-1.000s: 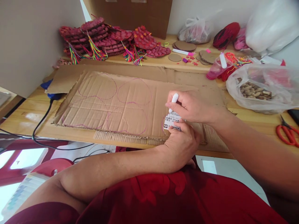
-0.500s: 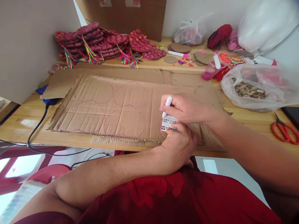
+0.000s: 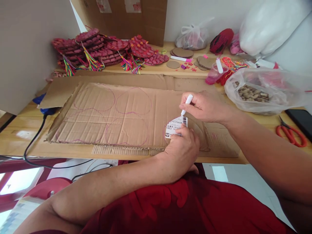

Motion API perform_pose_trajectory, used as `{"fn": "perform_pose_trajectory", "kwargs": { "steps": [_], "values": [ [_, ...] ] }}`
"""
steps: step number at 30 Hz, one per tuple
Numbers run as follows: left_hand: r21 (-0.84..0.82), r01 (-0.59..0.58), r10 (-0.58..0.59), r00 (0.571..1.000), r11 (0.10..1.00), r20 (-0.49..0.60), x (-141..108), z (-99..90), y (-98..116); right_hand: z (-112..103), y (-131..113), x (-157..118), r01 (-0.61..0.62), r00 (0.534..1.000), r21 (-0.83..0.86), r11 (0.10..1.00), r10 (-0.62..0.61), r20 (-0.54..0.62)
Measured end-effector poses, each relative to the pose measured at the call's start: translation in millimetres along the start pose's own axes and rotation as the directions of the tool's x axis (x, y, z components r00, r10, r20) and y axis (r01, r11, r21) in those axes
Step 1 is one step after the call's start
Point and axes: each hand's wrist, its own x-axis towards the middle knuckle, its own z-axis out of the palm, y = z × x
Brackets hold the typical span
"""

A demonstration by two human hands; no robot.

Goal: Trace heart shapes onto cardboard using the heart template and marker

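Note:
My right hand (image 3: 207,105) is closed around a white marker (image 3: 187,104), its tip down at the upper edge of a rounded cardboard template (image 3: 195,128). A white printed label (image 3: 173,126) covers the template's left part. Below, my left hand (image 3: 184,151) presses the template against a large cardboard sheet (image 3: 159,113) with curled fingers, hiding its lower part. Several purple rounded outlines (image 3: 134,100) are drawn on the left side of the sheet. A short line follows the template's left edge.
Stacked pink-red tasselled pieces (image 3: 104,48) lie at the back left. Cut cardboard discs (image 3: 182,52), another marker (image 3: 180,58) and a pink cup (image 3: 213,74) are behind. To the right are a plastic bag of peanut-like shells (image 3: 253,92), red-handled scissors (image 3: 291,133) and a phone (image 3: 299,120).
My right hand has moved the marker rightward, from the template's upper left to its top edge, uncovering more of the label. My left hand keeps pressing the template. The view has shifted slightly.

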Motion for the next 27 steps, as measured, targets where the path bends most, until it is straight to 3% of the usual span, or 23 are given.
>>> {"fn": "perform_pose_trajectory", "kwargs": {
  "steps": [5, 20, 27],
  "values": [
    [-0.006, 0.010, -0.010, 1.000, 1.000, -0.004, 0, 2.0, 1, 0, -1, -2, 0.009, 1.000, -0.008, 1.000, -0.009, -0.015],
    [-0.080, 0.079, -0.091, 0.983, 0.994, -0.159, 4, 10.7, -1, 1, 10, -16, -0.079, 0.995, 0.081, 0.994, 0.084, -0.050],
    [-0.015, 0.037, -0.039, 0.982, 0.999, -0.187, 5, 13.1, -7, 4, 6, -16, -0.038, 0.996, 0.104, 0.994, 0.047, -0.082]
  ]
}}
